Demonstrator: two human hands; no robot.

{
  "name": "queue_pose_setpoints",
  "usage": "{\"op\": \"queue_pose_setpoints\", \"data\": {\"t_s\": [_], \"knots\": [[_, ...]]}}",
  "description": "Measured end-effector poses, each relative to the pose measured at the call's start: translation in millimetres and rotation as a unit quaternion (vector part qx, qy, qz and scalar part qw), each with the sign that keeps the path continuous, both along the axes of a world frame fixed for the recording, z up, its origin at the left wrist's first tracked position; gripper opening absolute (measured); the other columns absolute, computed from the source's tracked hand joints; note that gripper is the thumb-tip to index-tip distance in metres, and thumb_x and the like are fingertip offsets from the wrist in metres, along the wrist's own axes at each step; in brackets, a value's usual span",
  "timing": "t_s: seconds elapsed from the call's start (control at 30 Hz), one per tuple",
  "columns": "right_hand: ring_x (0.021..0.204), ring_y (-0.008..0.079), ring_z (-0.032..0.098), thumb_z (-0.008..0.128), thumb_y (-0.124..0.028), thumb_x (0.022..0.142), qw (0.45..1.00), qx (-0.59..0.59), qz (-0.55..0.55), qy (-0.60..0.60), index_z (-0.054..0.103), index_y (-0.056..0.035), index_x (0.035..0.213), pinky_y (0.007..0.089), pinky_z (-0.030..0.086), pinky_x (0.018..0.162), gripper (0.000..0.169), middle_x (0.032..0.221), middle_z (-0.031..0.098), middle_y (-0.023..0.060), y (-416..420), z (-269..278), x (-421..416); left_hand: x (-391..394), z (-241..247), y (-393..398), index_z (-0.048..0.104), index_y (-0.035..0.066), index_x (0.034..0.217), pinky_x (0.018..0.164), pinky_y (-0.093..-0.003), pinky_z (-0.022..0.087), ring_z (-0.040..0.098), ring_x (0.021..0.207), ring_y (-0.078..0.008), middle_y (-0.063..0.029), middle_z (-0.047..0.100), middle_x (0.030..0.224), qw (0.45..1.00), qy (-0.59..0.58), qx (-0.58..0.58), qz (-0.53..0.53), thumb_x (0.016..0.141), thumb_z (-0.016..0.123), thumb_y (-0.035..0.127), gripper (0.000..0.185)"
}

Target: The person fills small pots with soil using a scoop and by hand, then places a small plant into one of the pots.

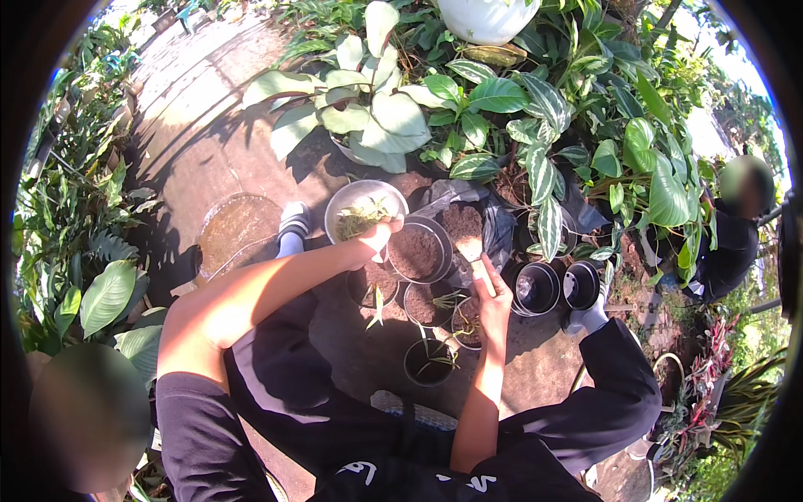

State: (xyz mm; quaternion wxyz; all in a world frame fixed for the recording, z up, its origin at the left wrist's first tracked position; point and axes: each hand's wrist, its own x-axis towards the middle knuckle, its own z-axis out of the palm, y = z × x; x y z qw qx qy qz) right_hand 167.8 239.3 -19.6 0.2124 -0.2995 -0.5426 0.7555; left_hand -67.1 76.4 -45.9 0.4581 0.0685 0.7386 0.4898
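My left hand (380,237) grips the rim of a plastic pot (446,248) filled with brown soil. My right hand (494,290) is closed around the pale handle of a hand trowel (482,276). The trowel's blade reaches into soil (463,224) inside an open black plastic bag (499,232), just right of the held pot. Behind my left hand, a light round basin (334,216) contains green plant cuttings (361,216). Nearer to me stand several small pots of soil with thin seedlings, among them a black pot (417,370) and a soil-filled pot (426,306).
Stacked black pots (535,288) and another black pot (582,284) stand to the right near my foot. A round brownish basin (235,229) lies at the left. Leafy potted plants (370,100) crowd the back. Another person (728,251) is at the far right.
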Motion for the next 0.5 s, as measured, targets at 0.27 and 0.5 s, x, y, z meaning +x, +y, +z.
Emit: {"op": "queue_pose_setpoints", "data": {"t_s": [0.27,0.5], "knots": [[0.057,-0.0006,0.036,0.063,-0.007,0.093,0.999,0.02,0.0,0.029,0.053,-0.0063,0.138,0.0163,0.027,0.048,0.046,0.073,0.05,-0.0096,3,12,2,3,8,-3,0.025,0.018,0.152,0.103,-0.0474,0.038,0.034,0.136,-0.0283,-0.0118,0.029,0.154,0.999,-0.021,0.014,0.031,0.096,0.046,0.054,0.07],[0.095,0.0092,0.059,0.065,-0.006,0.09,0.992,0.12,0.042,-0.005,0.057,-0.0006,0.132,0.0245,0.046,0.086,0.043,0.113,0.067,0.0077,-6,21,-2,4,16,0,0.023,0.018,0.152,0.104,-0.0512,0.038,0.027,0.14,-0.0314,-0.0126,0.022,0.157,0.999,-0.038,0.008,0.024,0.096,0.046,0.054,0.071]]}}
